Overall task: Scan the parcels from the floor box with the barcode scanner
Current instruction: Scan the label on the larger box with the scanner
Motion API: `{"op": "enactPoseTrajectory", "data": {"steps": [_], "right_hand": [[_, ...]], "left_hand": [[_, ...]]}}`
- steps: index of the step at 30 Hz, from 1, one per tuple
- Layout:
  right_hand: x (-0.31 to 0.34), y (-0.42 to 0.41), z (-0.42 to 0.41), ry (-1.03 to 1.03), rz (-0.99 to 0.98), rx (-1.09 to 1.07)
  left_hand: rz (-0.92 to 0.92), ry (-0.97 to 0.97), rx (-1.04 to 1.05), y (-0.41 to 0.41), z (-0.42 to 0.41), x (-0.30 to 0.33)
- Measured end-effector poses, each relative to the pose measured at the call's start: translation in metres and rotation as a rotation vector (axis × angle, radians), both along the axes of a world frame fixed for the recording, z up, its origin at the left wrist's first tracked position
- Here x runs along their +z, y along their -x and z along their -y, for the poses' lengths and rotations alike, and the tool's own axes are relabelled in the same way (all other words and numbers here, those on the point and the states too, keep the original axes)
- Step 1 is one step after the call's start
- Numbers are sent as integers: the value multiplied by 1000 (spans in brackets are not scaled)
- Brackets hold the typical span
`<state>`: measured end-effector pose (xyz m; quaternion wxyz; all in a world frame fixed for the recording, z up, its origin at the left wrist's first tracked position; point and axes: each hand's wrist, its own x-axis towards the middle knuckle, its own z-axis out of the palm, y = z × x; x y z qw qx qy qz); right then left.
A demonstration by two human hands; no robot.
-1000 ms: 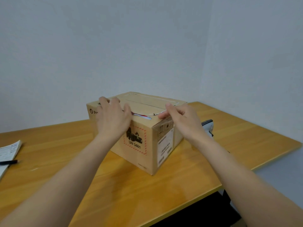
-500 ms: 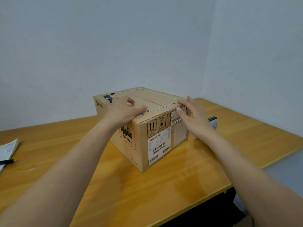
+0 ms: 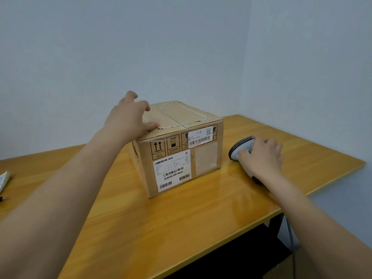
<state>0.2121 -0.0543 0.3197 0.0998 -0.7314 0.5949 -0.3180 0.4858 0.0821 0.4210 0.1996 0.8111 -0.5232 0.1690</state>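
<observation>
The parcel (image 3: 177, 150) sits at the centre of the frame on the surface (image 3: 181, 222), its labelled side turned toward the camera. The left hand (image 3: 128, 119) rests on the parcel's top left edge with fingers spread and fairly straight, steadying it rather than gripping. The right hand (image 3: 261, 156), at centre right, lies over the scanner (image 3: 240, 148), fingers curling around its body, though whether the grip has fully closed I cannot tell. The likely trouble from here: several barcodes crowd the white label (image 3: 173, 171) low on the front face, and a second label (image 3: 200, 136) sits near the top edge, so a loosely aimed beam could read the wrong code. The scanner's cable seems to trail off the lower right edge of the surface and might snag as the scanner lifts. The surface is glossy, yellow-orange wood with bright reflections, slick enough for the parcel to slide if pushed. The parcel is matte brown corrugated cardboard, square-edged, its top sealed with clear tape whose edges look ragged. The scanner's head is rounded, smooth grey plastic with a darker rim. At the far left edge lie some papers (image 3: 4, 179).
</observation>
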Motion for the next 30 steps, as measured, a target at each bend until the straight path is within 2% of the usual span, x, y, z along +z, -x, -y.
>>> {"op": "enactPoseTrajectory", "data": {"steps": [2, 5, 9, 13, 15, 20, 23, 25, 30], "right_hand": [[-12, 8, 1, -176, -144, -34], [-33, 15, 3, -284, -192, -3], [-53, 23, 3, -121, -203, 25], [-53, 26, 7, -173, -89, 54], [-48, 28, 3, -225, 20, 70], [-29, 35, -26, -414, 572, 225], [-19, 41, -48, -407, 838, 324], [-12, 47, -55, -369, 920, 377], [0, 60, -72, -349, 1036, 509]], "left_hand": [[283, 58, -37, 25, 1, 0], [229, 157, -106, 65, 8, -10], [235, 38, -230, 74, 14, -33], [249, -32, -225, 61, 9, -34], [222, -43, -220, 57, 10, -32], [214, -40, -218, 58, 10, -33], [228, -124, -195, 60, 5, -29], [304, -179, -135, 58, -3, -29], [360, -92, 30, 55, -27, -36]]}}
